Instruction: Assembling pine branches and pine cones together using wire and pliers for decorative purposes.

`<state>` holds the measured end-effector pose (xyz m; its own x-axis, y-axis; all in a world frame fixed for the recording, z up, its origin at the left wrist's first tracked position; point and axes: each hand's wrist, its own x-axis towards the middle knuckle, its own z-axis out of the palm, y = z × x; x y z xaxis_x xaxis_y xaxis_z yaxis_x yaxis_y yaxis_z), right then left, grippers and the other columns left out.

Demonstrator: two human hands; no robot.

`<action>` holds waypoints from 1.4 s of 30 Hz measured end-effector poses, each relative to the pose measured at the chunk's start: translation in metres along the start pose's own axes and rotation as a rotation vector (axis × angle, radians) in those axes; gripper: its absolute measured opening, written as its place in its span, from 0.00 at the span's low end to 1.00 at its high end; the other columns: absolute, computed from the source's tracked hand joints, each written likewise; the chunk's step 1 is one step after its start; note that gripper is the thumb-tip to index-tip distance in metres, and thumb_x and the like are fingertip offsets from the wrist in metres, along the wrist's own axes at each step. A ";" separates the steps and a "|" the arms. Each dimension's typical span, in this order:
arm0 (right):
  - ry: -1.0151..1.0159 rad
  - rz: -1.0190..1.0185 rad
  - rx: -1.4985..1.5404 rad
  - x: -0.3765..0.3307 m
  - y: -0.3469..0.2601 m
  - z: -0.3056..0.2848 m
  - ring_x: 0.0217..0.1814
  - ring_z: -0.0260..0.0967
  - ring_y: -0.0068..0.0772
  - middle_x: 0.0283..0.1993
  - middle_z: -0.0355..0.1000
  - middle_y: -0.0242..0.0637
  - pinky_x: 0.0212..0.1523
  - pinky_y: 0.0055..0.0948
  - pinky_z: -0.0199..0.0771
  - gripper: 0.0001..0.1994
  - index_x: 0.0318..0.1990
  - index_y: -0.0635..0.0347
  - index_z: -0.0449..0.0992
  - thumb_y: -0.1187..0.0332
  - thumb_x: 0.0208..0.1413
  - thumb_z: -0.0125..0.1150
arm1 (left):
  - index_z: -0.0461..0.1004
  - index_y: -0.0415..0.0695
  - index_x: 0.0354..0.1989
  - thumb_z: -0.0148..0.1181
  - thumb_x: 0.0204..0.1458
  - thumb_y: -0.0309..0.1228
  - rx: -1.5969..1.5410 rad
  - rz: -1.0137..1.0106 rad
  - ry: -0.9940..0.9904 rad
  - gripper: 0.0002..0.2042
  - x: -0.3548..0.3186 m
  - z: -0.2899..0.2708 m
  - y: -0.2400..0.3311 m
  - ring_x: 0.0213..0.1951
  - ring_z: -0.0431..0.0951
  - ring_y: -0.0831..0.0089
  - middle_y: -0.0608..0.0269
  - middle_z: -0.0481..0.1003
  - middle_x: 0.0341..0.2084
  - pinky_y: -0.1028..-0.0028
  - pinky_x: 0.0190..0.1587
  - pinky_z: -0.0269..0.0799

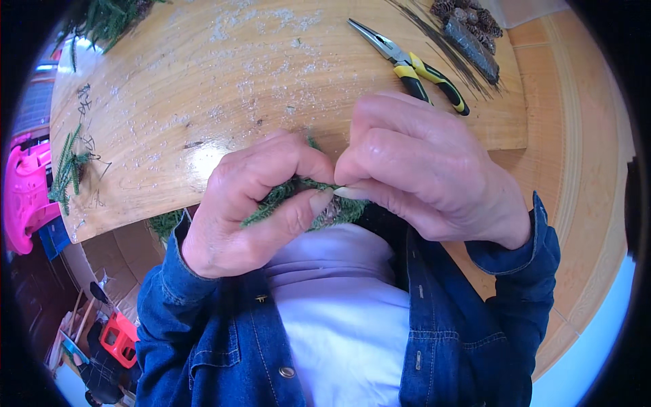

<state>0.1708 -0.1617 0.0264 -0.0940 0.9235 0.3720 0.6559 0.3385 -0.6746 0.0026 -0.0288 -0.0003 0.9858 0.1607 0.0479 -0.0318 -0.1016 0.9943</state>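
A green artificial pine sprig (274, 202) is held in front of my chest, just off the near edge of the table. My left hand (254, 200) is closed around it, thumb and forefinger pinching its stem. A greyish, scaly part (333, 216) shows among the needles below the fingertips; it may be a pine cone. My right hand (424, 166) meets the left at the sprig, thumb and finger pressed together against it. Whatever lies between those right fingertips is too small and covered to make out. Long-nose pliers (409, 66) with yellow and black handles lie beyond my right hand.
White flakes litter the wooden table (285, 95). Thin dark wires (447, 44) and several pine cones (468, 17) lie at the far right. Green sprigs (108, 20) sit far left, with another sprig (68, 169) at the left edge. A pink plastic object (27, 193) stands beside the table.
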 end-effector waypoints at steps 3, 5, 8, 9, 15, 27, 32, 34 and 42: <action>-0.045 -0.015 0.024 0.003 0.000 -0.002 0.26 0.61 0.39 0.25 0.61 0.39 0.25 0.33 0.59 0.08 0.28 0.62 0.68 0.74 0.45 0.64 | 0.72 0.39 0.33 0.58 0.46 0.21 -0.108 -0.029 -0.015 0.05 -0.002 -0.001 -0.003 0.30 0.71 0.63 0.58 0.69 0.25 0.71 0.33 0.64; -0.083 -0.014 0.027 0.003 0.001 -0.003 0.25 0.60 0.40 0.25 0.60 0.39 0.24 0.34 0.59 0.08 0.27 0.61 0.68 0.73 0.46 0.64 | 0.72 0.39 0.33 0.58 0.47 0.21 -0.158 -0.042 -0.021 0.05 -0.002 -0.001 -0.003 0.30 0.71 0.63 0.58 0.69 0.25 0.72 0.33 0.64; -0.106 -0.010 -0.015 0.004 -0.001 -0.005 0.25 0.60 0.41 0.24 0.59 0.39 0.24 0.35 0.58 0.09 0.26 0.61 0.67 0.72 0.47 0.63 | 0.72 0.39 0.33 0.59 0.45 0.21 -0.179 -0.084 0.004 0.06 -0.003 0.001 -0.001 0.28 0.70 0.62 0.57 0.68 0.24 0.70 0.32 0.63; -0.109 -0.005 -0.057 0.005 -0.003 -0.005 0.25 0.60 0.42 0.24 0.59 0.39 0.24 0.35 0.58 0.09 0.26 0.62 0.66 0.72 0.48 0.62 | 0.72 0.39 0.33 0.59 0.45 0.21 -0.179 -0.084 0.004 0.06 -0.004 0.002 -0.001 0.28 0.70 0.62 0.57 0.68 0.24 0.70 0.32 0.63; -0.004 0.165 -0.187 -0.003 -0.006 0.008 0.24 0.59 0.42 0.23 0.59 0.40 0.24 0.34 0.57 0.10 0.25 0.62 0.64 0.72 0.52 0.59 | 0.72 0.39 0.32 0.60 0.42 0.19 0.487 0.221 0.205 0.07 0.002 0.015 0.008 0.26 0.67 0.59 0.56 0.67 0.22 0.68 0.31 0.62; 0.103 0.272 0.016 -0.002 -0.011 -0.028 0.24 0.59 0.25 0.27 0.66 0.35 0.25 0.24 0.58 0.03 0.29 0.62 0.74 0.74 0.53 0.58 | 0.74 0.35 0.34 0.58 0.47 0.22 -0.097 -0.025 0.042 0.06 -0.001 -0.011 0.010 0.31 0.70 0.69 0.60 0.71 0.27 0.72 0.35 0.63; 0.039 0.236 0.086 0.007 -0.022 -0.021 0.23 0.59 0.27 0.30 0.68 0.34 0.23 0.21 0.59 0.06 0.33 0.63 0.77 0.75 0.46 0.61 | 0.74 0.34 0.34 0.58 0.51 0.24 -0.531 -0.176 -0.056 0.06 0.003 -0.010 0.012 0.35 0.70 0.74 0.62 0.72 0.30 0.76 0.39 0.64; 0.024 -0.188 -0.092 0.006 -0.013 -0.017 0.22 0.60 0.28 0.31 0.69 0.34 0.21 0.22 0.60 0.08 0.33 0.64 0.76 0.75 0.42 0.62 | 0.74 0.34 0.34 0.58 0.51 0.25 -0.583 -0.206 -0.103 0.06 0.006 -0.009 0.011 0.36 0.70 0.75 0.63 0.72 0.30 0.76 0.39 0.64; -0.150 -0.123 -0.189 -0.001 -0.014 -0.023 0.20 0.58 0.32 0.25 0.64 0.35 0.18 0.31 0.58 0.08 0.24 0.62 0.70 0.70 0.42 0.63 | 0.73 0.36 0.33 0.58 0.47 0.22 -0.323 -0.146 -0.214 0.05 0.012 -0.009 0.015 0.33 0.70 0.68 0.61 0.71 0.28 0.72 0.37 0.63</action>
<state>0.1783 -0.1718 0.0501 -0.2824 0.8988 0.3351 0.7599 0.4229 -0.4938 0.0123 -0.0193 0.0156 0.9948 -0.0604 -0.0825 0.0941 0.2257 0.9696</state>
